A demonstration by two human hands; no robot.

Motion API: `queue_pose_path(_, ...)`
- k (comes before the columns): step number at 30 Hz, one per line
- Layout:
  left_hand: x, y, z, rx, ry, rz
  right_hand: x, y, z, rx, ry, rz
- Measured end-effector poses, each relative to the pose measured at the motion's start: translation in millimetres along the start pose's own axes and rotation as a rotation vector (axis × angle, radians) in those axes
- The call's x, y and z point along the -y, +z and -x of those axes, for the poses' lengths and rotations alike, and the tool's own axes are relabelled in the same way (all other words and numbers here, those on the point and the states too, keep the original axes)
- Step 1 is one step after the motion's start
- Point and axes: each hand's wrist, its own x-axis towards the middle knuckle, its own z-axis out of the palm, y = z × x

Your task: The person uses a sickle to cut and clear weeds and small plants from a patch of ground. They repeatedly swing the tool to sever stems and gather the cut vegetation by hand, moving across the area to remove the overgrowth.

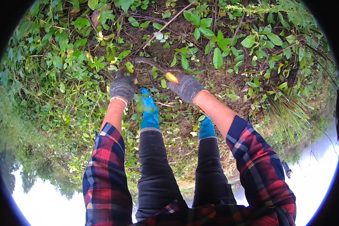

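My right hand [185,87], in a grey knitted glove with an orange cuff, is closed around the orange handle of a sickle [150,62]. The sickle's curved dark blade reaches left, low over the soil and stems, towards my other hand. My left hand [122,87], in a matching grey glove, is at the leafy plants [112,58] left of the blade tip. Its fingers are blurred and partly hidden, so whether they grip a stem cannot be seen.
Blue boots [150,113] stand on the ground below my hands. A long thin dry stem [169,24] slants above the blade. Broad-leaved plants [217,58] grow ahead and at the right, with a clump of long grass [289,118] further right. Another person [286,169] is far off at lower right.
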Motion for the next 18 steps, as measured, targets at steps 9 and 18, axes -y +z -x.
queue_pose_path(9,7.7,-11.0,-11.9,0.054,0.01,0.193,7.0,-5.4,-28.8,0.026,0.094,-0.066)
queue_pose_path(18,-7.0,-35.8,-7.8,0.186,0.189,-0.222,-32.2,38.4,64.4,-0.096,-0.018,-0.245)
